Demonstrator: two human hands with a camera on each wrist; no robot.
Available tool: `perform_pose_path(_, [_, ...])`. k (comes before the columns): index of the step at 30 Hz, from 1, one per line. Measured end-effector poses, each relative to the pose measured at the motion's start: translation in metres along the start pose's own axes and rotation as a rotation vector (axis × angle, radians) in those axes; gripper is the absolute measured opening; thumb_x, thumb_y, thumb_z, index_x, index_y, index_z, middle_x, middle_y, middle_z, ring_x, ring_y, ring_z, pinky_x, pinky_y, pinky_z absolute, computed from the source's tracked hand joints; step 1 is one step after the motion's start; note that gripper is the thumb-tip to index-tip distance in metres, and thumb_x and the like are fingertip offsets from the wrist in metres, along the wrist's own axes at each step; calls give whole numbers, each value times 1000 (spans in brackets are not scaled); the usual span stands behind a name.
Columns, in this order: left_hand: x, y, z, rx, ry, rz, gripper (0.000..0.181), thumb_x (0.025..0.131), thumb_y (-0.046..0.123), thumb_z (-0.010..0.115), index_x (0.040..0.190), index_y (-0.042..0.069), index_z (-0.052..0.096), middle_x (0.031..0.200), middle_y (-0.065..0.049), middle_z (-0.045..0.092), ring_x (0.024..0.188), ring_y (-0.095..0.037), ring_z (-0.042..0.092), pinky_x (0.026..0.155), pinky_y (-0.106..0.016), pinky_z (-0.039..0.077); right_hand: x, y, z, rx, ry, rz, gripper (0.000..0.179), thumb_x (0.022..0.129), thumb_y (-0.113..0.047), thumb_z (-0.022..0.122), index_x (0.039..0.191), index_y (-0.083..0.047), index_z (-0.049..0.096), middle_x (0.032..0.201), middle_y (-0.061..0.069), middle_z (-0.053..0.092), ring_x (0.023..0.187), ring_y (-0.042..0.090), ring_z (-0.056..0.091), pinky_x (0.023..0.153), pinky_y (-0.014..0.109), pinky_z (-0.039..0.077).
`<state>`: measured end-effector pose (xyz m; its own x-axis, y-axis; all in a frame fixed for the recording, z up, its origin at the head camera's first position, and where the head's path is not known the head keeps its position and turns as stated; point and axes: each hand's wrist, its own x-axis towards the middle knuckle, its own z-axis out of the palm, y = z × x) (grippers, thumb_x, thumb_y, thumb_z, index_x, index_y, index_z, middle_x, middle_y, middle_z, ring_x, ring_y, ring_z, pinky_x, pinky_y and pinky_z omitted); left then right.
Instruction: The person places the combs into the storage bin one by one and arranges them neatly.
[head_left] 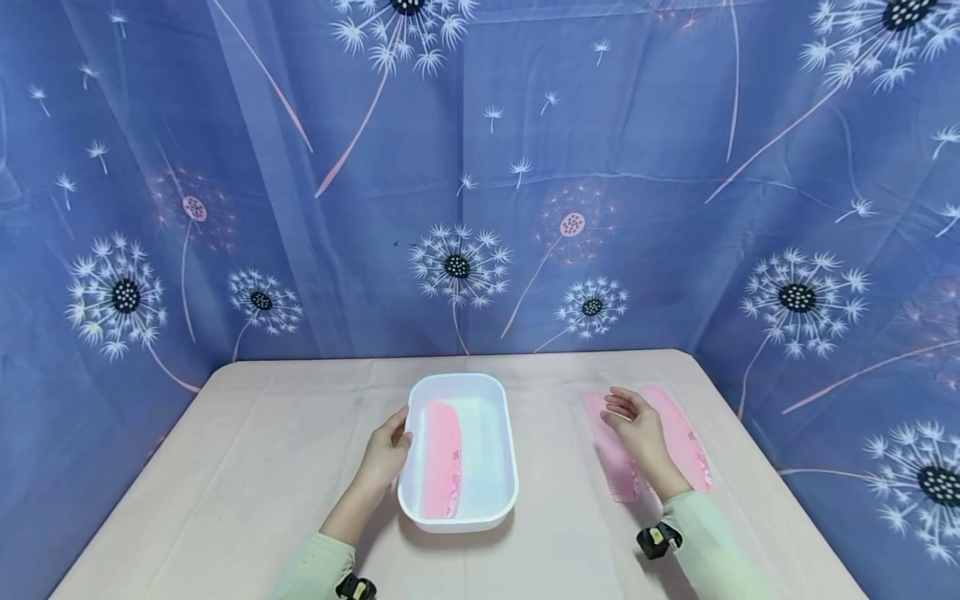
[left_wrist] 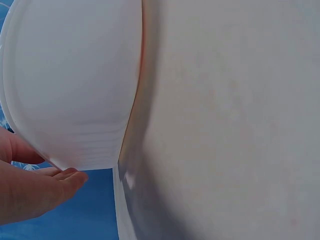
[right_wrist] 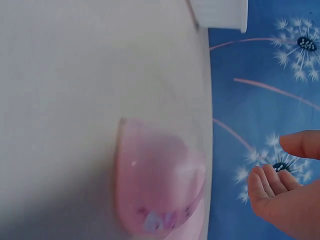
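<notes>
A white rectangular tub stands around the middle of the table, with one long pink printed piece lying along its left side. My left hand holds the tub's left rim; in the left wrist view, thumb and fingers close around the rim at a corner. Off to the right, my right hand hovers above two pink printed pieces, a left one and a right one. Its thumb and loosely bent fingers stand apart with nothing between them.
A pale cloth covers the table. Blue curtains with dandelion prints rise behind it and along both sides. Black wrist cameras are strapped over pale green sleeves.
</notes>
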<state>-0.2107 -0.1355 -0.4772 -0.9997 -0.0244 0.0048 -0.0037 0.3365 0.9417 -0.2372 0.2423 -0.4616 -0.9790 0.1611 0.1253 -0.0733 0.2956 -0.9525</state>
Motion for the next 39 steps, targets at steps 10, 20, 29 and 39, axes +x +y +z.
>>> perform_pose_path(10, [1, 0, 3, 15, 24, 13, 50, 95, -5, 43, 144, -8, 34, 145, -29, 38, 133, -44, 38, 110, -46, 36, -3, 14, -11, -55, -36, 108, 54, 88, 6, 59, 137, 13, 39, 134, 33, 46, 116, 31, 53, 77, 3, 46])
perform_pose_path(20, [1, 0, 2, 12, 20, 3, 50, 96, -3, 43, 145, -6, 34, 145, -28, 37, 134, -43, 37, 111, -46, 35, -2, 19, -17, -98, -55, 192, 59, 86, 2, 60, 138, 15, 34, 136, 35, 43, 124, 44, 44, 75, 6, 47])
perform_pose_path(29, [1, 0, 2, 7, 30, 14, 50, 95, -4, 44, 144, -7, 35, 145, -29, 38, 132, -43, 39, 110, -46, 36, -4, 21, -17, -98, -66, 215, 62, 83, 4, 63, 137, 16, 35, 133, 36, 44, 123, 46, 46, 80, 11, 50])
perform_pose_path(39, [0, -1, 0, -2, 14, 14, 50, 95, -5, 43, 144, -7, 33, 145, -30, 38, 132, -44, 39, 109, -48, 37, -4, 28, -11, -112, -85, 244, 64, 80, 7, 64, 137, 14, 35, 132, 34, 44, 120, 42, 46, 87, 23, 51])
